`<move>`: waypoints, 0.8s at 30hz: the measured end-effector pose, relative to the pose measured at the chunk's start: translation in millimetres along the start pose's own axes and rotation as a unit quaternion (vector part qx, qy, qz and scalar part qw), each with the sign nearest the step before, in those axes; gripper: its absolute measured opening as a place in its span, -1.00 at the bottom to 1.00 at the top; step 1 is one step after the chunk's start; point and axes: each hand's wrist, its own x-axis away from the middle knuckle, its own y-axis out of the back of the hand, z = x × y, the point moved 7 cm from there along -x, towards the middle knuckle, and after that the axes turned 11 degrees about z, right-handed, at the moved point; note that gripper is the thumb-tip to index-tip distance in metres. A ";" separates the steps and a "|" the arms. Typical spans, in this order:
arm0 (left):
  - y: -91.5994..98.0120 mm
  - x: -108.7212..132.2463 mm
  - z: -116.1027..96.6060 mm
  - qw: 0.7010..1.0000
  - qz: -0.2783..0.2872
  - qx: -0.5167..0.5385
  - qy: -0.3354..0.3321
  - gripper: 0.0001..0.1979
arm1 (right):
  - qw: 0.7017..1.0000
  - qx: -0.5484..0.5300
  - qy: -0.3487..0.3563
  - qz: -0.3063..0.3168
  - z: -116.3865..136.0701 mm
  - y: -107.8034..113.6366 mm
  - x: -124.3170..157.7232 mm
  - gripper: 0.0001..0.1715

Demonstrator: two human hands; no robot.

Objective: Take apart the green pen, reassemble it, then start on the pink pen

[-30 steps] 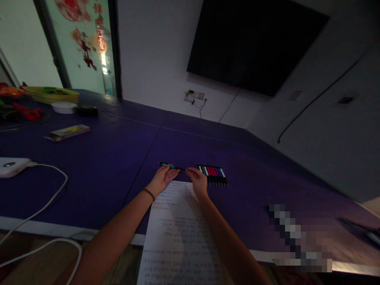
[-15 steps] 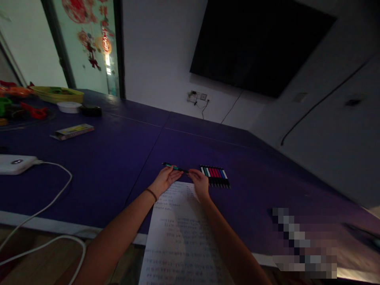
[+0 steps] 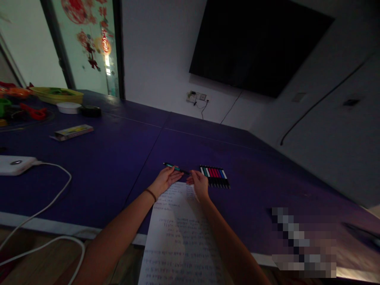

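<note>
A slim teal-and-black pen [image 3: 175, 168] is held above the far edge of a sheet of handwritten paper [image 3: 181, 237]. My left hand [image 3: 164, 181] pinches it between thumb and forefinger, with the other fingers stretched out beneath. My right hand [image 3: 199, 184] has its fingers curled at the pen's dark right end, whose tip is hidden there. Just beyond the right hand lies a neat row of several pens [image 3: 215, 176] in white, green, red and blue with black ends. The paper lies under my wrists and runs over the table's near edge.
On the purple table [image 3: 124, 142] at left are a white power bank [image 3: 18, 164] with a white cable [image 3: 59, 194], a small box [image 3: 74, 132], a white bowl [image 3: 69, 107] and a yellow basket [image 3: 56, 95]. A pixelated patch [image 3: 303, 241] covers something at right.
My right fingers have shifted and curled more at the pen's right end. The pen tilts slightly more downward to the right; my left hand stays nearly in place.
</note>
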 end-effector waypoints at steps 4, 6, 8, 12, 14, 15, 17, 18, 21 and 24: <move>4.3 -0.5 -2.9 1.000 -0.021 0.008 -0.021 -0.93 | 1.000 -0.004 0.003 -0.002 0.6 -0.7 -0.7 -0.54; 6.7 -1.1 -3.9 0.999 -0.029 0.013 -0.030 -0.94 | 1.000 -0.012 0.005 -0.002 -0.2 -0.9 -1.4 -0.53; 8.1 -1.7 -3.6 0.999 -0.031 0.016 -0.031 -0.95 | 1.000 -0.018 0.007 0.002 -1.7 -1.2 -2.2 -0.53; 7.2 -2.1 -1.4 0.999 -0.021 0.018 -0.020 -0.93 | 1.000 -0.005 0.001 0.013 -6.5 -1.4 -3.6 -0.57; 6.1 -2.1 -0.5 1.000 -0.013 0.020 -0.014 -0.92 | 1.000 0.007 -0.010 0.021 -9.3 -1.8 -4.3 -0.57; 5.9 -2.2 -0.1 1.000 -0.010 0.021 -0.013 -0.91 | 0.999 0.012 -0.016 0.025 -10.5 -2.0 -4.6 -0.56; 6.2 -2.5 0.3 1.000 -0.009 0.020 -0.012 -0.91 | 0.999 0.012 -0.020 0.025 -11.1 -2.0 -5.0 -0.55; 6.6 -2.8 0.3 1.000 -0.010 0.019 -0.013 -0.91 | 1.000 0.006 -0.016 0.024 -10.4 -1.9 -5.0 -0.56; 8.1 -3.9 0.0 1.000 -0.012 0.014 -0.018 -0.91 | 1.000 -0.013 0.009 0.019 -6.2 -1.9 -4.9 -0.57; 7.9 -4.2 -0.5 1.000 -0.009 0.008 -0.018 -0.91 | 1.000 -0.005 0.012 0.018 -6.1 -1.6 -5.3 -0.58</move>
